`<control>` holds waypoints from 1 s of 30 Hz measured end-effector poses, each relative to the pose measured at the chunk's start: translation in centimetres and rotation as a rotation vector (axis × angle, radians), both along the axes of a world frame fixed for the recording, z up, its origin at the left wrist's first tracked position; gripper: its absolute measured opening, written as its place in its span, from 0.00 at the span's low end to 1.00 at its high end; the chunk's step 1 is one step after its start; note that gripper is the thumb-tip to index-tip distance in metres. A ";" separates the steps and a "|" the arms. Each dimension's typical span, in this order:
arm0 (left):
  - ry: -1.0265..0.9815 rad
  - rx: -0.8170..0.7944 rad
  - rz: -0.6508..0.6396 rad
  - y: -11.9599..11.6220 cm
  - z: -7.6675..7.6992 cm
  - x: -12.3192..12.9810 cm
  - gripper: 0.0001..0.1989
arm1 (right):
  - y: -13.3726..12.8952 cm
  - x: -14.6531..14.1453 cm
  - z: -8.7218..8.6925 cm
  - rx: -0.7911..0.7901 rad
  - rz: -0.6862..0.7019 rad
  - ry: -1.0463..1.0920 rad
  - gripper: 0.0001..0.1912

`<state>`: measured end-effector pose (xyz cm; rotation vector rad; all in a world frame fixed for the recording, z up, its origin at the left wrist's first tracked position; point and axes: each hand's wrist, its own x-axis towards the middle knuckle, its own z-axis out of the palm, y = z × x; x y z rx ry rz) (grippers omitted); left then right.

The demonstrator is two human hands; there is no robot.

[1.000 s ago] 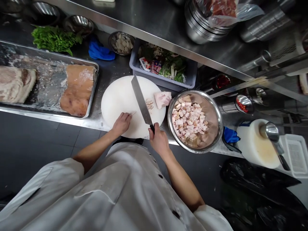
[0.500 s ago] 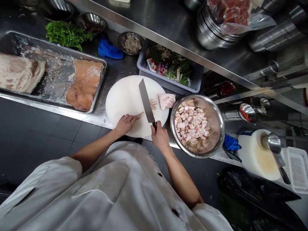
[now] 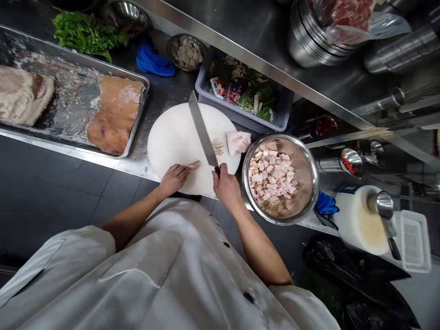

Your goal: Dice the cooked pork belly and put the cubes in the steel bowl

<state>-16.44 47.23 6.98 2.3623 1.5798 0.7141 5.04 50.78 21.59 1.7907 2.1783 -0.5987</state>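
Right hand [image 3: 227,187] grasps cleaver [image 3: 202,130] — slanted across round white board [image 3: 168,133]; left hand [image 3: 174,178] holds thin meat strip [image 3: 194,165] on board, left of cleaver; slicing apparently in hand — next cut would call for steady strip, left hand clear.

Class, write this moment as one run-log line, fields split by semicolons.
left hand: touching thin strip; right hand: gripping knife; cutting board: meat block at right edge; steel bowl, right of board: diced meat
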 end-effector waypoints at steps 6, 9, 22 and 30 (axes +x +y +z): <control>-0.026 -0.031 -0.009 -0.4 -0.2 -0.4 0.14 | -0.5 -0.8 -1.4 -0.096 0.034 0.002 0.16; -0.050 -0.043 -0.026 -0.8 -0.3 -0.8 0.16 | -0.9 -1.1 -1.5 -0.038 0.026 0.018 0.17; -0.068 -0.032 -0.014 -1.5 -1.1 -1.2 0.15 | -2.0 -2.6 -1.9 -0.102 0.083 0.014 0.15; -0.061 0.050 0.000 -1.9 -1.3 -1.3 0.13 | -1.7 -2.3 -1.4 -0.058 0.033 0.004 0.16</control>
